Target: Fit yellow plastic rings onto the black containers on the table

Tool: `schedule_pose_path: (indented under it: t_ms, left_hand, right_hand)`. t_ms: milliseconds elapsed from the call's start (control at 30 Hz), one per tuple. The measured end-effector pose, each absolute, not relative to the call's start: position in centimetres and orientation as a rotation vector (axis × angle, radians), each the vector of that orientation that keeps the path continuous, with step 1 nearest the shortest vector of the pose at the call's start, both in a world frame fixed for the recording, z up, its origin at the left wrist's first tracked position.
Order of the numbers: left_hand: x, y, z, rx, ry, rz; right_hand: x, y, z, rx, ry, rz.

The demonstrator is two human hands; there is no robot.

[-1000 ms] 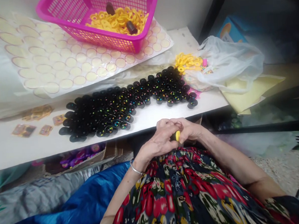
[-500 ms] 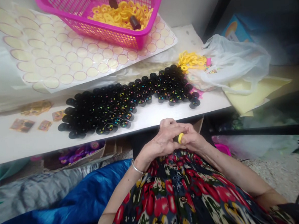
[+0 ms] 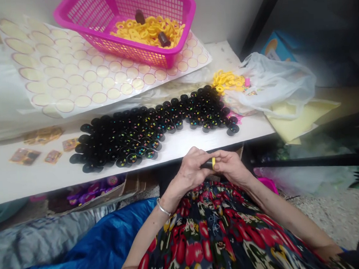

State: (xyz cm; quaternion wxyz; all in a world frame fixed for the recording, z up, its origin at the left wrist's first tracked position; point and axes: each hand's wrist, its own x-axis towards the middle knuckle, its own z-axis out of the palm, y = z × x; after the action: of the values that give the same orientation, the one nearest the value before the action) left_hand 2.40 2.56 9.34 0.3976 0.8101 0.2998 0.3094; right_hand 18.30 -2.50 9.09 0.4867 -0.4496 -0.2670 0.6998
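Observation:
In front of the table edge, my left hand (image 3: pixel 192 168) is closed around a small dark cylinder (image 3: pixel 208 164), which shows only partly between the fingers. A yellow ring (image 3: pixel 213 163) sits against the cylinder's right end, pinched by the thumb and fingers of my right hand (image 3: pixel 231 168). Whether the ring is fitted on or just touching, I cannot tell. Beyond my hands, many small black round cups (image 3: pixel 130 131) with coloured specks inside stand packed together on the white table (image 3: pixel 186 140).
A pink basket (image 3: pixel 100 40) holds yellow rings (image 3: pixel 148 29) and two dark cylinders, on a sheet of round stickers (image 3: pixel 83 100). More yellow rings (image 3: pixel 227 81) lie near a clear plastic bag (image 3: pixel 273 84). Small printed packets (image 3: pixel 25 156) lie at left; blue sheeting (image 3: pixel 103 236) is below.
The view has tilted slightly upward. My hands have drawn a little apart, and the yellow ring has turned edge-on, with the dark cylinder now showing beside it.

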Motion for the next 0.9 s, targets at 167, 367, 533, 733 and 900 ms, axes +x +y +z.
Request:
schedule_pose_path:
  t_ms: [167,367,533,733,900]
  left_hand:
    - [3.4,2.1,9.2,2.073,0.671,0.813]
    - [3.9,2.2,8.4,2.046,0.718,0.762]
    - [4.1,2.7,8.6,2.013,0.7,0.835]
    - [4.2,1.9,9.1,1.924,0.603,0.872]
    - [4.0,1.5,8.9,1.851,0.745,0.968]
  right_hand:
    - [18.4,-2.2,9.4,-0.98,-0.519,1.799]
    - [19.3,-2.3,7.6,-0.873,-0.552,1.894]
    - [19.6,-2.5,7.3,-0.786,-0.524,1.995]
    - [19.3,-2.8,7.8,-0.868,-0.461,1.921]
    - [19.0,-2.9,8.0,-0.9,-0.516,1.897]
